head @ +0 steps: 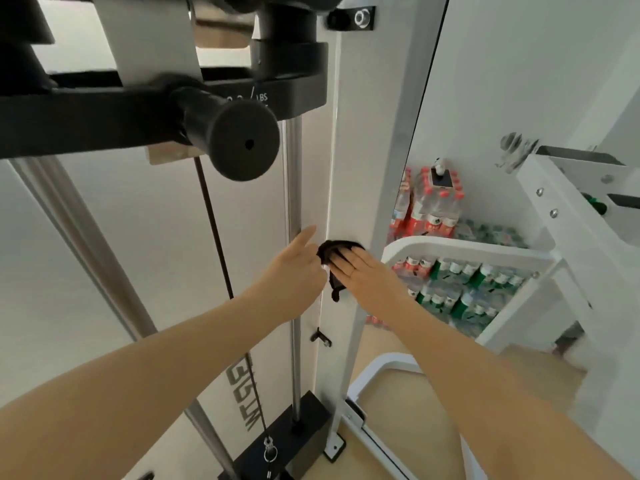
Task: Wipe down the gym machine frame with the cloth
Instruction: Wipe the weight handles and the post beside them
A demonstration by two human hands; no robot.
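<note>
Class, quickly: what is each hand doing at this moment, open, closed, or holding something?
Left hand: open, fingers extended beside the white upright post, holding nothing.
Right hand: open, flat fingers pressing the black cloth against the post.

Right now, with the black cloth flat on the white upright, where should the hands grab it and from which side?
Take the cloth at the loose tail hanging below the right hand, coming from the left. That tail is the one part free of the white upright; the rest is pinned flat under the palm, and the left hand is already beside it.
</note>
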